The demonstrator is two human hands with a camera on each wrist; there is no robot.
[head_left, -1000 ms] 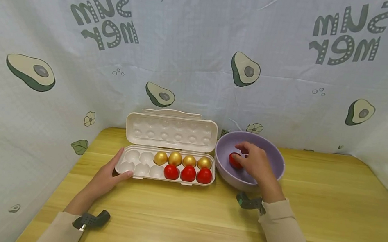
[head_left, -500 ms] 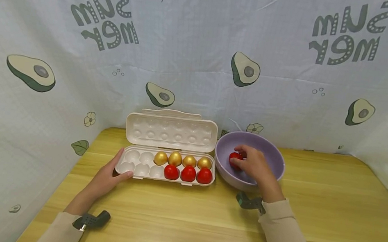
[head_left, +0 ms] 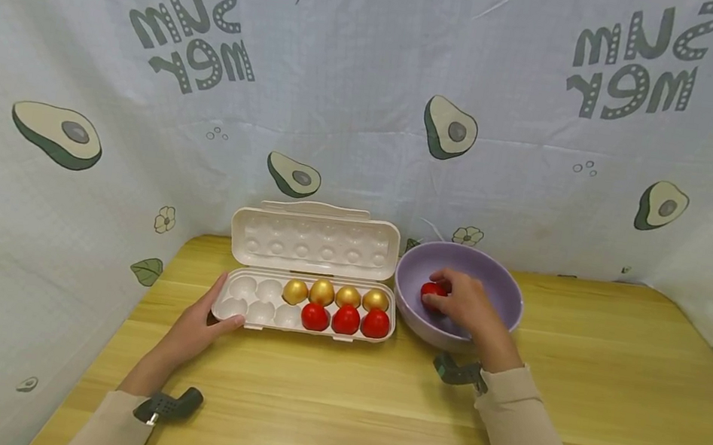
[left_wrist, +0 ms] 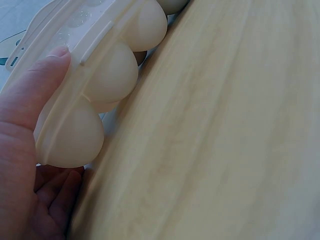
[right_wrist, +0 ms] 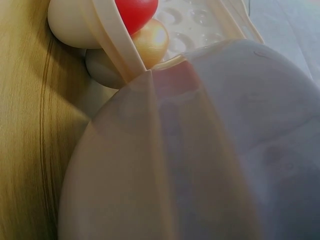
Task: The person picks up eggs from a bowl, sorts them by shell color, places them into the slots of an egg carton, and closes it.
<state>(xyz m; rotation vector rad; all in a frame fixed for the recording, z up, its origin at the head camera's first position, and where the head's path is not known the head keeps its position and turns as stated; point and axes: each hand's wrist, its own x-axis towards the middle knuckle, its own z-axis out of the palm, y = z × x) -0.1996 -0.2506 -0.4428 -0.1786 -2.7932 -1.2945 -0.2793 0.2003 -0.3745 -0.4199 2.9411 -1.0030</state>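
My left hand (head_left: 194, 329) holds the left end of an open egg carton (head_left: 315, 243). In the left wrist view the thumb (left_wrist: 47, 75) presses on the front rim and curled fingers (left_wrist: 62, 197) sit below a cup (left_wrist: 72, 132). Three red eggs (head_left: 346, 320) fill the right part of the carton's front row, with several gold eggs (head_left: 322, 292) behind them. Inside the purple bowl (head_left: 415, 267), my right hand (head_left: 471, 303) pinches a red egg (head_left: 431, 289). The right wrist view shows the bowl's outer wall (right_wrist: 115, 170); that hand is hidden there.
The bowl stands close against the carton's right end, on a wooden table (head_left: 319, 392). Bare cups (head_left: 260, 312) show at the carton's left. Its raised lid and the bowl are near the printed curtain (head_left: 368, 140) at the back.
My right fingers have closed on the red egg in the bowl, after hovering partly spread at it a second ago. The left hand and the carton have not moved.
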